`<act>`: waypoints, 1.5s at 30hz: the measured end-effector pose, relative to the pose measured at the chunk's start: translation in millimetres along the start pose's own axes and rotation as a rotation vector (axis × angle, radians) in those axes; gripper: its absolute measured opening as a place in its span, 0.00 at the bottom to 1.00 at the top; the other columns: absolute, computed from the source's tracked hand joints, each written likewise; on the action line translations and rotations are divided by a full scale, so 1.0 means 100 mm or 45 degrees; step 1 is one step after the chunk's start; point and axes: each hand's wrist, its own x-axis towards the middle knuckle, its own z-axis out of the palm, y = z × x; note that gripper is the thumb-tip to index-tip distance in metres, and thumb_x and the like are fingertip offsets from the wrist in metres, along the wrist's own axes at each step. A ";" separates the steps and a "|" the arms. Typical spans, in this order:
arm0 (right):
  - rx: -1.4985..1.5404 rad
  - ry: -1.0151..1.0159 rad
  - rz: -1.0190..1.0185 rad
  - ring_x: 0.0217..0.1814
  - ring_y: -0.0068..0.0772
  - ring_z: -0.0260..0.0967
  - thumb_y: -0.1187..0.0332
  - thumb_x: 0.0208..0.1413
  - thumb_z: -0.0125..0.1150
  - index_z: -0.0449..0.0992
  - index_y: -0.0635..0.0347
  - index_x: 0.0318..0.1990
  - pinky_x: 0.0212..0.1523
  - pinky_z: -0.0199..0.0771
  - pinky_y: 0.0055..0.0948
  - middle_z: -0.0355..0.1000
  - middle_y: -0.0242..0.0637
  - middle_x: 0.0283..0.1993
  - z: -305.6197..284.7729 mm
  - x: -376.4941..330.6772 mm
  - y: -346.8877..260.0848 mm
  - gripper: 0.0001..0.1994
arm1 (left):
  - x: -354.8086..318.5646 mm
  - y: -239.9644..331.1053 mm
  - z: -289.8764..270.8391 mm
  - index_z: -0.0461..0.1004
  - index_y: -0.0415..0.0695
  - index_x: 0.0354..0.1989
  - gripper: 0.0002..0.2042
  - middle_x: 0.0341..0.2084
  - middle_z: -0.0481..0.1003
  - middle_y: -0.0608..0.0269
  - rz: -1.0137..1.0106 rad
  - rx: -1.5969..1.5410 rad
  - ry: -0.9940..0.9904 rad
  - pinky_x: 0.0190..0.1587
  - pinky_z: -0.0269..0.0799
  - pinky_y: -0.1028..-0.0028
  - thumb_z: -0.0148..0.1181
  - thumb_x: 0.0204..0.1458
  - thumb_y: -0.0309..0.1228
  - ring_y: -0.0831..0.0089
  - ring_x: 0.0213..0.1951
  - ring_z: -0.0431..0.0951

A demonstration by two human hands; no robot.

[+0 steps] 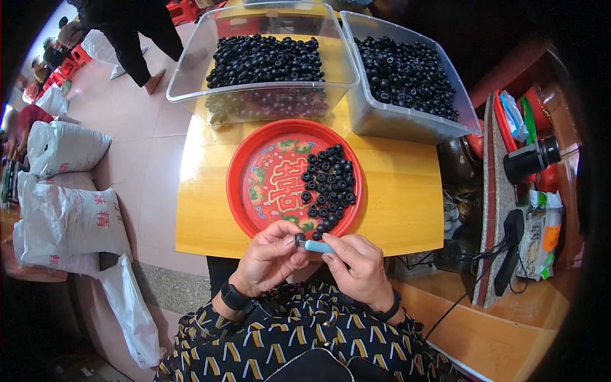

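Over the near rim of a round red tray (237,169), my two hands meet. Pinched in my left hand (270,258) is a small round black piece (300,237). My right hand (359,267) grips a small tool with a light blue handle (319,246); its short tip touches or nearly touches the black piece, and its exact kind is hard to make out. Several black ring-like pieces (328,184), with holes through them, lie along the tray's right side. The tray's left side shows its printed red floor.
Beyond the tray, two clear plastic bins (261,89) hold heaps of similar black pieces on the yellow table (401,204). White sacks (83,219) stand on the floor at left. A person (127,38) is at upper left. Cables and a black power strip (509,254) lie at right.
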 end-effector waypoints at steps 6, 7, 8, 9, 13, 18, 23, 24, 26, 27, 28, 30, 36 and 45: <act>-0.267 0.106 0.029 0.27 0.42 0.67 0.74 0.43 0.61 0.73 0.64 0.42 0.26 0.67 0.37 0.66 0.40 0.25 0.04 0.00 0.05 0.15 | -0.02 -0.06 -0.01 0.67 0.41 0.43 0.08 0.27 0.69 0.60 -0.004 0.134 -0.106 0.34 0.64 0.72 0.50 0.54 0.25 0.74 0.27 0.67; -0.266 0.106 0.028 0.27 0.42 0.67 0.74 0.43 0.61 0.73 0.64 0.42 0.26 0.67 0.37 0.66 0.40 0.25 0.04 0.00 0.08 0.15 | -0.03 -0.08 -0.01 0.67 0.43 0.43 0.08 0.25 0.68 0.62 -0.031 0.251 -0.194 0.33 0.62 0.71 0.50 0.54 0.26 0.74 0.26 0.66; -0.253 0.127 0.059 0.26 0.42 0.66 0.75 0.43 0.61 0.73 0.64 0.42 0.26 0.66 0.37 0.65 0.40 0.24 0.01 0.01 0.11 0.15 | -0.03 -0.07 -0.01 0.67 0.43 0.43 0.08 0.25 0.68 0.62 -0.030 0.251 -0.195 0.33 0.62 0.71 0.50 0.54 0.26 0.74 0.26 0.66; -0.240 0.148 0.090 0.25 0.42 0.66 0.75 0.43 0.61 0.73 0.65 0.42 0.25 0.66 0.37 0.64 0.40 0.24 -0.01 0.01 0.12 0.15 | -0.02 -0.06 -0.01 0.67 0.42 0.43 0.08 0.26 0.69 0.61 -0.023 0.177 -0.167 0.33 0.63 0.72 0.50 0.54 0.25 0.74 0.27 0.67; -0.061 0.121 0.131 0.25 0.42 0.67 0.76 0.43 0.61 0.73 0.65 0.43 0.25 0.67 0.35 0.67 0.41 0.24 -0.05 0.00 0.07 0.15 | 0.01 -0.03 -0.02 0.66 0.41 0.43 0.08 0.29 0.70 0.59 -0.021 -0.011 -0.086 0.35 0.68 0.72 0.51 0.54 0.25 0.74 0.29 0.69; 0.029 0.017 0.017 0.25 0.41 0.67 0.74 0.44 0.61 0.73 0.65 0.42 0.25 0.67 0.34 0.67 0.40 0.25 -0.06 -0.01 -0.01 0.15 | -0.02 -0.02 0.02 0.66 0.41 0.43 0.09 0.30 0.69 0.59 -0.014 0.014 -0.044 0.36 0.69 0.72 0.50 0.55 0.25 0.73 0.30 0.70; -0.008 -0.019 -0.042 0.25 0.40 0.67 0.73 0.44 0.60 0.73 0.65 0.42 0.25 0.67 0.34 0.67 0.39 0.24 -0.06 -0.02 -0.02 0.15 | -0.01 -0.02 0.01 0.65 0.41 0.44 0.09 0.29 0.69 0.59 -0.003 0.035 -0.056 0.37 0.68 0.72 0.50 0.55 0.25 0.74 0.30 0.69; -0.007 -0.019 -0.042 0.25 0.40 0.67 0.73 0.44 0.60 0.73 0.65 0.42 0.25 0.67 0.34 0.67 0.39 0.24 -0.07 -0.01 -0.03 0.15 | -0.01 -0.02 0.02 0.65 0.41 0.44 0.09 0.29 0.69 0.59 0.001 0.036 -0.053 0.37 0.67 0.71 0.50 0.55 0.25 0.74 0.30 0.68; -0.020 -0.028 -0.057 0.25 0.40 0.67 0.73 0.44 0.60 0.73 0.64 0.42 0.25 0.67 0.34 0.66 0.39 0.24 -0.08 -0.01 -0.04 0.15 | -0.01 -0.03 0.01 0.66 0.41 0.43 0.09 0.29 0.69 0.59 -0.001 0.031 -0.052 0.37 0.67 0.71 0.50 0.55 0.25 0.74 0.30 0.68; -0.021 -0.028 -0.059 0.25 0.40 0.67 0.73 0.44 0.60 0.73 0.64 0.42 0.25 0.67 0.34 0.66 0.39 0.24 -0.08 -0.01 -0.04 0.15 | -0.01 -0.03 0.01 0.66 0.41 0.43 0.09 0.29 0.69 0.59 -0.003 0.025 -0.051 0.37 0.67 0.71 0.50 0.55 0.25 0.74 0.30 0.68; -0.035 -0.028 -0.064 0.25 0.39 0.67 0.73 0.44 0.60 0.73 0.64 0.42 0.25 0.67 0.34 0.66 0.39 0.24 -0.07 -0.01 -0.04 0.15 | -0.01 -0.03 0.01 0.66 0.41 0.43 0.09 0.29 0.69 0.59 -0.002 0.025 -0.053 0.37 0.67 0.71 0.50 0.55 0.25 0.74 0.30 0.68; -0.049 -0.026 -0.064 0.25 0.39 0.67 0.73 0.44 0.61 0.73 0.64 0.42 0.25 0.67 0.34 0.66 0.39 0.24 -0.08 -0.02 -0.04 0.15 | -0.01 -0.03 0.02 0.66 0.41 0.43 0.08 0.29 0.69 0.59 -0.013 0.014 -0.069 0.37 0.67 0.71 0.50 0.55 0.25 0.74 0.29 0.68; -0.052 0.001 -0.071 0.25 0.39 0.66 0.73 0.44 0.61 0.72 0.64 0.43 0.25 0.66 0.35 0.66 0.38 0.24 -0.07 -0.02 -0.04 0.16 | -0.02 -0.03 0.03 0.66 0.41 0.43 0.08 0.29 0.70 0.58 -0.006 0.009 -0.051 0.35 0.66 0.72 0.50 0.54 0.24 0.73 0.30 0.69; 0.044 0.191 0.259 0.26 0.43 0.68 0.75 0.47 0.60 0.72 0.66 0.42 0.24 0.66 0.28 0.68 0.44 0.26 -0.01 -0.01 0.07 0.13 | 0.00 -0.09 0.14 0.68 0.40 0.39 0.07 0.28 0.69 0.62 -0.038 0.200 -0.126 0.32 0.62 0.75 0.53 0.52 0.23 0.75 0.28 0.66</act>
